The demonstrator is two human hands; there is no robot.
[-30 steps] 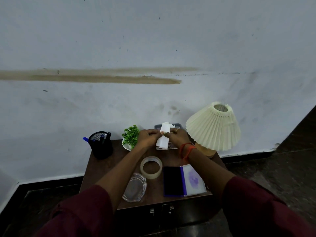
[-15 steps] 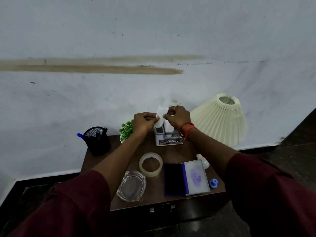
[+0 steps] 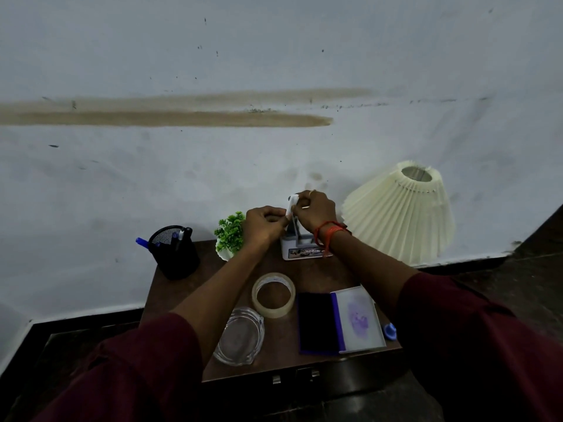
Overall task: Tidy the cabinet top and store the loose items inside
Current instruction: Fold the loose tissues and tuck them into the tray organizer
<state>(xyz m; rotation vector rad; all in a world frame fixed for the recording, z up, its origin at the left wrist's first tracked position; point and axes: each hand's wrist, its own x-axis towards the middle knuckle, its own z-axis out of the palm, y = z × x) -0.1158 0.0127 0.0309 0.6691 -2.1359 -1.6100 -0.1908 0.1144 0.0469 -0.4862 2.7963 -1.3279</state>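
Slip of white paper (image 3: 291, 203) is pinched by left hand (image 3: 263, 225) and right hand (image 3: 313, 210) together, both closed on it. White organiser (image 3: 300, 251) stands directly beneath the grip. Step judged: filing the paper. Next, lower it squarely into a slot.

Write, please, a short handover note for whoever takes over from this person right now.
Hands: left hand and right hand both pinch a small white paper, held just above the white desk organiser at the back of the cabinet top.
On the top: tape roll, glass ashtray, open ink pad, blue cap to its right, black pen holder, small plant. Lamp shade at right rear.
Done: nothing visibly stored inside.
Left: settle the paper, then put the loose items in the cabinet.
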